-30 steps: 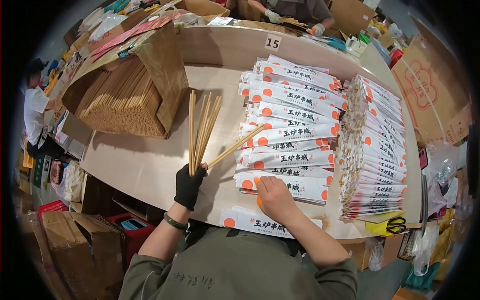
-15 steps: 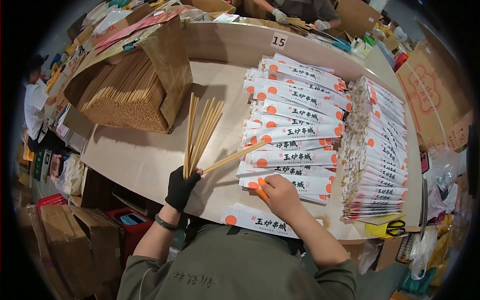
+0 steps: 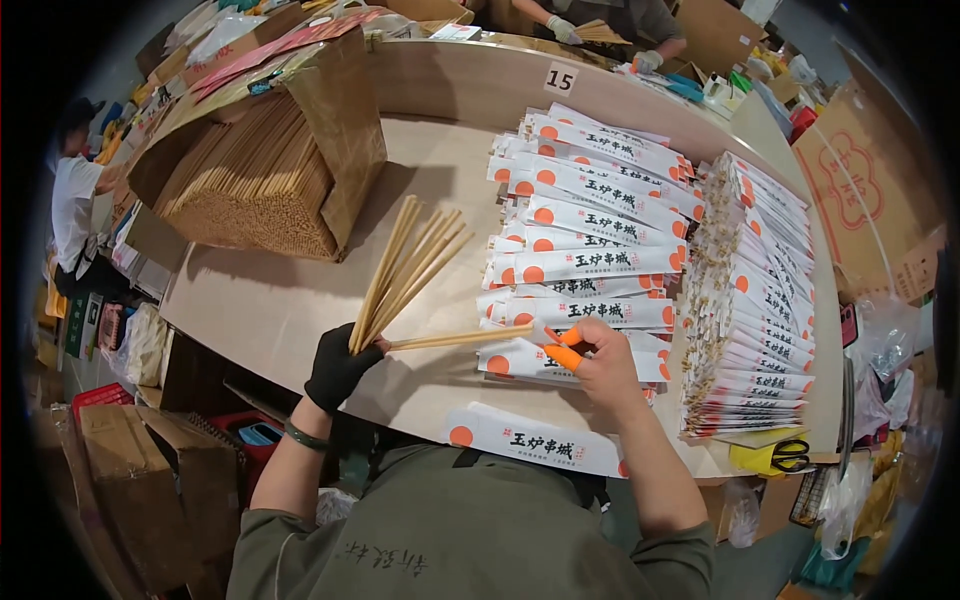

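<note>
My left hand (image 3: 340, 368), in a black glove with bare fingertips showing, is closed around the lower ends of a bunch of wooden chopsticks (image 3: 408, 275). Most of them fan upward; a pair (image 3: 462, 339) sticks out to the right. By that pair's tips is my right hand (image 3: 598, 362), with orange finger covers on thumb and forefinger. Those two fingertips are slightly apart, and I see nothing gripped between them. Beneath it lies the near end of a stack of white paper-sleeved chopsticks (image 3: 600, 262) with orange dots. Flat white paper sleeves (image 3: 540, 441) lie at the table's near edge.
A cardboard box (image 3: 350, 130) on its side, packed with loose chopsticks (image 3: 245, 185), stands at the back left. A second sleeved stack (image 3: 765, 300) fills the right side. Black-handled scissors (image 3: 790, 456) lie at the right front corner. Beyond the partition, a gloved co-worker (image 3: 600, 25) handles sticks.
My right hand has risen from the near sleeved chopsticks to the tips of the pair. My left hand has shifted slightly left; its bunch leans further right and the pair has swung lower.
</note>
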The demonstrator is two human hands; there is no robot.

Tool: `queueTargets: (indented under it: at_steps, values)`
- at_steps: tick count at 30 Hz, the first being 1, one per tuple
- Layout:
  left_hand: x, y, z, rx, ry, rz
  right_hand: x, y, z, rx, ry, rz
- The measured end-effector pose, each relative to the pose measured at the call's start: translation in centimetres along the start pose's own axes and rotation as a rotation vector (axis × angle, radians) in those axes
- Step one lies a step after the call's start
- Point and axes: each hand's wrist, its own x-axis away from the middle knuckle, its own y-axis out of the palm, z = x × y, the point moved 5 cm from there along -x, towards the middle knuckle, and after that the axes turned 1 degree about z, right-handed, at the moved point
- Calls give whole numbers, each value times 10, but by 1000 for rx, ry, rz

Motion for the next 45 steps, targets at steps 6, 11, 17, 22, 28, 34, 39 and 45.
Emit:
queueTargets:
  at_steps: [6,11,17,22,28,34,39,45]
  values:
    - [-19,34,24,128,136,-105,2,22,-44,509,-727,137]
    - [-38,127,66,210,122,-25,-30,31,-56,708,-740,168]
    - [-36,125,-23,106,-169,-169,9,9,-20,751,-498,-111]
    - [-23,134,6,207,-157,-209,11,43,2,723,-472,-287]
    - [-34,47,-45,-66,179,439,-9,-2,1,799,-492,-17]
    - [-23,43,-27,-278,291,553,-78,-48,39,1166,-220,71]
    - [-36,31,-25,-345,65,476,-128,-51,57,1223,-225,186]
    - [-61,41,-46,-49,120,508,-174,-126,24,964,-152,241]
